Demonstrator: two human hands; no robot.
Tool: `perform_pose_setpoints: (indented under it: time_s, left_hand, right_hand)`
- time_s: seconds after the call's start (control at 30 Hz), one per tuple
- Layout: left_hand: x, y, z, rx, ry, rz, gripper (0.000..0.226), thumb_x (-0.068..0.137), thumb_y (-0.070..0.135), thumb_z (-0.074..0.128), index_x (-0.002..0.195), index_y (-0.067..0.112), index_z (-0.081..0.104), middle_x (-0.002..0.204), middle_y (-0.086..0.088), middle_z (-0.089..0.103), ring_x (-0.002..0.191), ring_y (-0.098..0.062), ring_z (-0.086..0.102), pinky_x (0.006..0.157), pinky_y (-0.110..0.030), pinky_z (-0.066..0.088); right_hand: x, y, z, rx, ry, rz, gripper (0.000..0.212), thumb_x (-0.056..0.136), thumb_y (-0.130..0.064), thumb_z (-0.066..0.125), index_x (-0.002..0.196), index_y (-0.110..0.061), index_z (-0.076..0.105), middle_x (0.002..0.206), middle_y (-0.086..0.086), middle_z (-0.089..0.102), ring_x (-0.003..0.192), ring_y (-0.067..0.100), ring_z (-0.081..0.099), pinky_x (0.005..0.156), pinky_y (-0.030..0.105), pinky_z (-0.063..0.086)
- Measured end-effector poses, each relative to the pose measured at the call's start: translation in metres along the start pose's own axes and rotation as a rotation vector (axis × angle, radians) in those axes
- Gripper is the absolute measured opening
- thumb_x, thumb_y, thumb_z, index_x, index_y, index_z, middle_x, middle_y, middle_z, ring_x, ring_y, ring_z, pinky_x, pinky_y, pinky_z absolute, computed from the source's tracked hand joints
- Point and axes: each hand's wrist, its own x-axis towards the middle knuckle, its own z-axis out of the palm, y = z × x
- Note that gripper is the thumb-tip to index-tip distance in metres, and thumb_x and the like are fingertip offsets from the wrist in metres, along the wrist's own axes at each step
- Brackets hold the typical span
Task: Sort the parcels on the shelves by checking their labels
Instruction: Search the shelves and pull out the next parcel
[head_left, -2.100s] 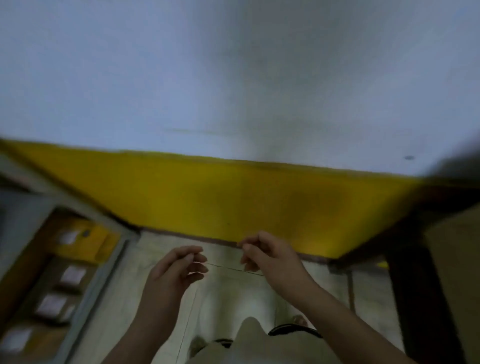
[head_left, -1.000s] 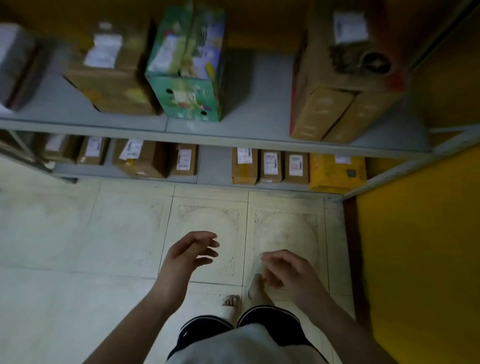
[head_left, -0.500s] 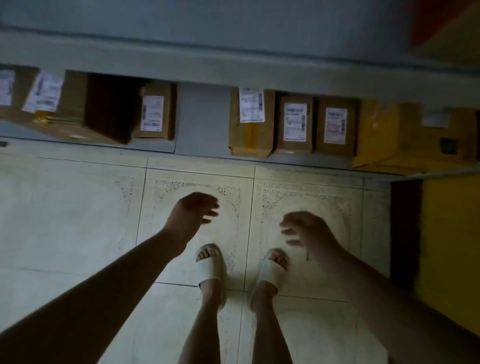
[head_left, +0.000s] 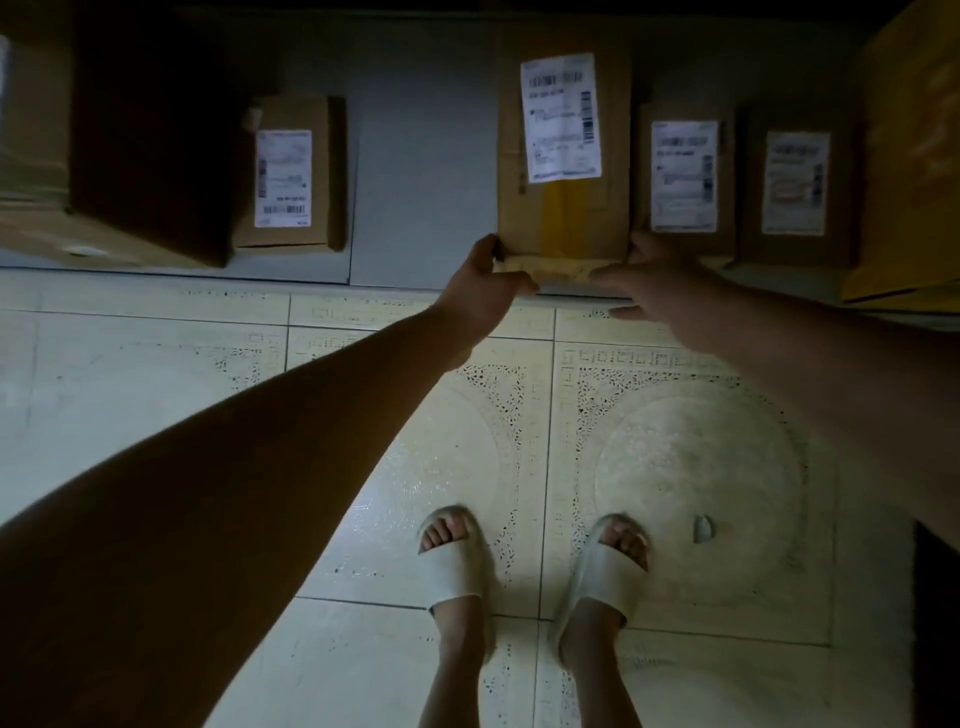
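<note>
The brown parcel (head_left: 563, 223), a white label (head_left: 561, 117) on its top, sits on the grey bottom shelf (head_left: 421, 171) with its front edge at the shelf lip. The left hand (head_left: 483, 283) grips its front left corner, thumb on top. The right hand (head_left: 657, 283), blurred, clasps the front right corner. A smaller labelled parcel (head_left: 685, 176) stands just beside it on the right. Pale sandals (head_left: 457, 558) stand on the tiled floor (head_left: 156, 364).

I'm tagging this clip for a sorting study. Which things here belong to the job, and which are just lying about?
Job: taped parcel, gripped at its near corners by left hand and right hand; its label; left parcel; right parcel; far-right parcel; shelf.
Lying about: sandals; scrap on floor tiles.
</note>
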Motion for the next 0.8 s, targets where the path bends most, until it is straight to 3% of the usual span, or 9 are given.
perform_pose_setpoints:
  time_s: [0.17,0.23,0.37,0.47,0.53,0.7,0.8]
  left_hand:
    - [-0.035,-0.024,-0.001,-0.143,0.044,-0.072,0.039,0.09,0.0,0.052,0.125,0.016,0.053,0.125,-0.008,0.061,0.12,-0.024,0.054,0.112,-0.048,0.032]
    - [-0.052,-0.041,0.0,-0.166,0.04,-0.125,0.041,0.096,0.004,0.055,0.134,0.017,0.049,0.124,-0.003,0.062,0.117,-0.018,0.056,0.113,-0.045,0.031]
    - [-0.042,-0.063,0.004,-0.13,0.004,-0.178,0.055,0.098,0.018,0.061,0.148,0.02,0.04,0.143,-0.002,0.051,0.129,-0.02,0.046,0.112,-0.045,0.029]
    - [-0.028,-0.062,0.015,-0.087,-0.018,-0.099,0.039,0.103,0.021,0.051,0.141,0.019,0.047,0.128,0.003,0.061,0.118,-0.015,0.055,0.103,-0.035,0.041]
    - [-0.032,-0.069,0.023,-0.033,0.034,-0.078,0.035,0.105,0.024,0.046,0.139,0.021,0.047,0.124,0.003,0.063,0.119,-0.018,0.058,0.096,-0.035,0.047]
    - [-0.113,-0.088,0.027,0.096,0.191,-0.056,0.045,0.104,0.02,0.052,0.146,0.021,0.039,0.118,0.009,0.057,0.111,-0.013,0.058,0.087,-0.026,0.053]
    - [-0.176,-0.092,0.02,0.12,0.191,-0.075,0.051,0.102,0.022,0.057,0.15,0.025,0.038,0.122,0.01,0.06,0.11,-0.009,0.061,0.078,-0.013,0.052]
  right_hand:
    - [-0.035,0.028,0.019,0.141,0.016,0.025,0.041,0.096,-0.021,0.064,0.135,-0.017,0.051,0.127,0.006,0.065,0.107,0.024,0.068,0.09,0.049,0.06]
    - [-0.054,0.052,0.027,0.149,0.045,0.034,0.042,0.097,-0.023,0.063,0.137,-0.016,0.052,0.129,0.005,0.064,0.107,0.021,0.067,0.089,0.045,0.06]
    - [-0.043,0.073,0.031,0.15,0.005,0.111,0.057,0.097,-0.035,0.064,0.148,-0.024,0.043,0.137,0.004,0.06,0.109,0.025,0.067,0.082,0.041,0.061]
    - [-0.033,0.071,0.038,0.122,-0.062,0.111,0.055,0.098,-0.035,0.063,0.148,-0.03,0.043,0.14,0.005,0.059,0.116,0.031,0.065,0.074,0.036,0.06]
    - [-0.042,0.074,0.046,0.098,-0.059,0.097,0.055,0.097,-0.031,0.064,0.148,-0.032,0.043,0.143,0.004,0.058,0.12,0.031,0.063,0.075,0.035,0.06]
    - [-0.124,0.085,0.055,0.029,-0.023,0.016,0.059,0.098,-0.026,0.062,0.151,-0.037,0.037,0.147,0.001,0.054,0.121,0.027,0.062,0.085,0.047,0.062]
    - [-0.188,0.081,0.057,0.122,-0.067,0.0,0.057,0.098,-0.026,0.061,0.15,-0.036,0.039,0.147,-0.002,0.054,0.111,0.016,0.066,0.083,0.042,0.063]
